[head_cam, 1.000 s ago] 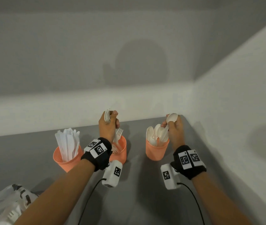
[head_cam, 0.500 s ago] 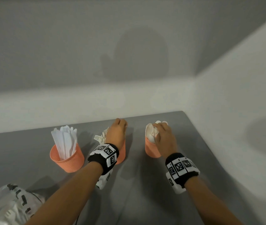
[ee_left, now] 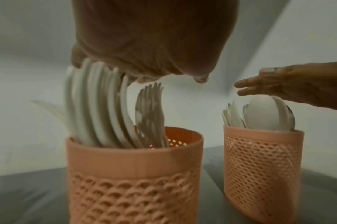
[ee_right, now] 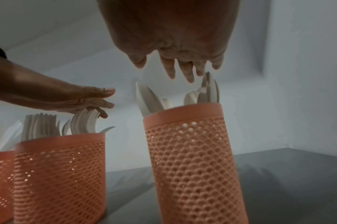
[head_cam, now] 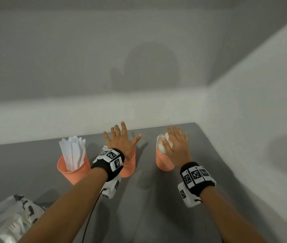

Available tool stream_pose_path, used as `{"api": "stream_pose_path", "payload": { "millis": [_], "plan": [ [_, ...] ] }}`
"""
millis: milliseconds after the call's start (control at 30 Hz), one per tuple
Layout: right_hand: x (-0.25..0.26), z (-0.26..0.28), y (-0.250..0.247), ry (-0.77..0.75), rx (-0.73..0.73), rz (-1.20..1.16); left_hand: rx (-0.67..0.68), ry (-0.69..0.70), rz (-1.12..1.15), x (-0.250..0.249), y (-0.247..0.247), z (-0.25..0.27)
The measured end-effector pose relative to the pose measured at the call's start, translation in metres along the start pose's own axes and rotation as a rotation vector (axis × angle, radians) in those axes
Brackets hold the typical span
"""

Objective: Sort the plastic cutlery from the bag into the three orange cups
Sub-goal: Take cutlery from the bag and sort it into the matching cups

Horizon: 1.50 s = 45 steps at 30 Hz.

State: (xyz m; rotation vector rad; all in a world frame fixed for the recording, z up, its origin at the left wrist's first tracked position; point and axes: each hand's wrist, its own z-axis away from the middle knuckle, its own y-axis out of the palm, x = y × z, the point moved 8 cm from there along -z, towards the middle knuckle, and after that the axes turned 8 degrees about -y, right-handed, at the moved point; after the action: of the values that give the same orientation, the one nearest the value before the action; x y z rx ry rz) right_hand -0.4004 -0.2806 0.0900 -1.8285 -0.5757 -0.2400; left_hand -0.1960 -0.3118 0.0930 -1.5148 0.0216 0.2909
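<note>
Three orange mesh cups stand in a row on the grey desk (head_cam: 156, 216), which fills the lower half of the head view and runs into a corner of pale walls at about 1 o'clock. The left cup (head_cam: 74, 171), at 9 o'clock from the others, holds a sheaf of white knives (head_cam: 73, 151) standing upright. The middle cup (head_cam: 129, 165) holds white forks (ee_left: 98, 106), their tines fanned above the rim. The left hand (head_cam: 120, 142) lies flat over this cup, fingers straight and spread, its grip slack and holding nothing; in the right wrist view its fingers (ee_right: 98, 104) touch the tops of the fork tines. The right cup (head_cam: 164, 162), at 3 o'clock from the middle one and apart from it, holds white spoons (ee_left: 265, 115) with bowls up. The right hand (head_cam: 176, 145) hovers flat just above them, fingers straight and loosely spread, its grip likewise empty; whether the palm touches the spoon bowls cannot be told. Both wrists wear black bands with black-and-white square markers and a white camera block beneath. At 7 o'clock, near the desk's front edge and well apart from the cups, lies the crumpled clear plastic bag (head_cam: 14, 220) with black print, some white cutlery inside it.
</note>
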Motion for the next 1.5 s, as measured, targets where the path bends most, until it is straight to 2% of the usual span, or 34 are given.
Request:
{"api": "stream_pose_path", "payload": {
  "millis": [167,233,300,400,500,633,733,833,933,1067,1200,1300,1400,1500],
  "plan": [
    [0.042,0.004,-0.023,-0.007,-0.192,-0.335,0.046,0.118,0.517,0.01,-0.043,0.026],
    [0.068,0.005,-0.023,0.025,-0.178,-0.562,-0.024,0.17,0.578,0.021,-0.069,0.042],
    [0.104,0.008,-0.019,0.013,-0.127,-0.72,-0.091,0.21,0.626,0.04,-0.09,0.058],
    [0.165,0.02,-0.001,-0.048,0.002,-0.849,-0.113,0.189,0.759,0.083,-0.106,0.088],
    [0.23,0.039,0.031,-0.068,0.176,-0.933,-0.144,0.077,0.785,0.141,-0.113,0.115],
    [0.317,0.073,0.075,-0.114,0.404,-0.983,-0.265,-0.137,0.758,0.238,-0.115,0.146],
    [0.375,0.105,0.106,-0.243,0.565,-0.843,-0.327,-0.299,0.612,0.301,-0.108,0.168],
    [0.407,0.129,0.142,-0.375,0.68,-0.591,-0.243,-0.439,0.373,0.346,-0.082,0.181],
    [0.406,0.149,0.185,-0.328,0.838,-0.325,-0.079,-0.517,0.321,0.375,-0.051,0.191],
    [0.375,0.171,0.22,-0.197,0.976,-0.056,0.16,-0.459,0.361,0.379,-0.021,0.2],
    [0.358,0.177,0.228,-0.142,0.975,0.201,0.189,-0.289,0.392,0.356,-0.028,0.202],
    [0.36,0.177,0.23,-0.164,0.874,0.341,0.155,-0.187,0.479,0.339,-0.045,0.2],
    [0.368,0.178,0.232,-0.274,0.758,0.494,0.121,-0.181,0.528,0.338,-0.051,0.196],
    [0.369,0.18,0.236,-0.245,0.772,0.461,0.11,-0.206,0.543,0.341,-0.05,0.199]
  ]
}}
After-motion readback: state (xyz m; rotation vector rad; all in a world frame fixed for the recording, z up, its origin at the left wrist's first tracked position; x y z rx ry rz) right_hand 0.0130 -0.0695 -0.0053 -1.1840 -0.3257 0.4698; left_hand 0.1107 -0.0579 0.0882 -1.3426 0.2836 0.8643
